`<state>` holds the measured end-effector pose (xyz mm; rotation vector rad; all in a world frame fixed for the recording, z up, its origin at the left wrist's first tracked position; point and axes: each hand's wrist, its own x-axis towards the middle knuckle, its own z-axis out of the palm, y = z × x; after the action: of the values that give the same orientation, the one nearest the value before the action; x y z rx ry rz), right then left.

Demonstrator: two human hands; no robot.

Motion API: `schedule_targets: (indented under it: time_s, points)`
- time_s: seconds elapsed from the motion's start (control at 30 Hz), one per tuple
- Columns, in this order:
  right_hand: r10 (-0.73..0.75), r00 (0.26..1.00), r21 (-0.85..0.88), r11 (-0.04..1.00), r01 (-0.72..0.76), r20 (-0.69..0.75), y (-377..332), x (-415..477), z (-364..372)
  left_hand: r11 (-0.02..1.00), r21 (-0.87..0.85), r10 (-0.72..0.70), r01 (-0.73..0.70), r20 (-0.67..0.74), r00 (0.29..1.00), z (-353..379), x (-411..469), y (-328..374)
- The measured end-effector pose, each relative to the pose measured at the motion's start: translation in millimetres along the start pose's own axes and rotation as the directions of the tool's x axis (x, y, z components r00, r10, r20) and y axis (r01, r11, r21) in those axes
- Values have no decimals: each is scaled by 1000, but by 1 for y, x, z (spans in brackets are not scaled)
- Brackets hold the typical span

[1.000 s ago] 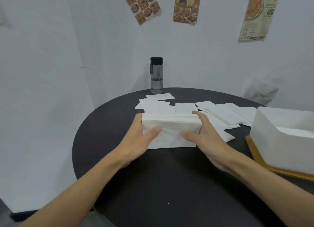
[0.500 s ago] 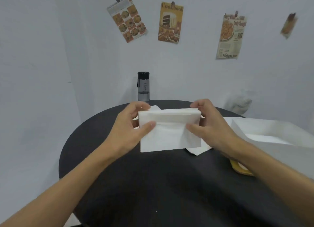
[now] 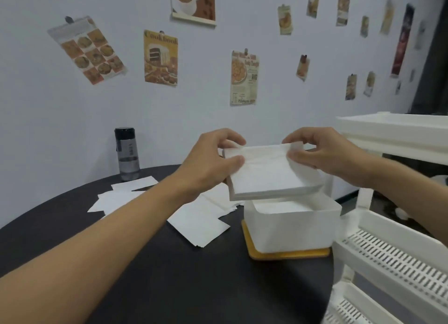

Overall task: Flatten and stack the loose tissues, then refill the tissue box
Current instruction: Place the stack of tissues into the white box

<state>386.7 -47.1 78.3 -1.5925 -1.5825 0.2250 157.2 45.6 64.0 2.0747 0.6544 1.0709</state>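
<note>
Above tissue box (image 3: 288,226) | tissue stack (image 3: 269,176) was gripped in curled left hand (image 3: 208,159) and right hand (image 3: 332,154) | refill step judged: level lowering was needed.

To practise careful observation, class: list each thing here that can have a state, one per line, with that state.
tissue box, top open, upright on a yellow board.
tissue stack, squared, held in the air over the tissue box.
left hand, grips the tissue stack's left end.
right hand, grips the tissue stack's right end.
loose tissues, flat, scattered on the table.
bottle, upright, cap on.
</note>
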Motion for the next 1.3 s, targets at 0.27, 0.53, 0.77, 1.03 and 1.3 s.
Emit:
schedule_targets:
  time_s: [0.27, 0.53, 0.77, 1.03, 1.3]
  points:
    - [160, 987, -144, 977, -156, 19, 71, 9, -10, 985, 154, -95, 75, 130, 987, 60, 42, -26]
    - [113, 988, -264, 961, -80, 110, 93, 16, 5, 915, 404, -93, -11, 236, 967, 70, 46, -50]
    - [117, 979, -251, 965, -73, 166, 101, 19, 9, 915, 403, -124, -10, 304, 945, 65, 53, -56]
    - [132, 968, -450, 893, -23, 212, 101, 11, 18, 831, 538, -103, -139, 396, 913, 68, 41, -68]
    - [140, 954, -446, 895, -7, 266, 106, 12, 22, 847, 505, -147, -167, 524, 839, 66, 37, -77]
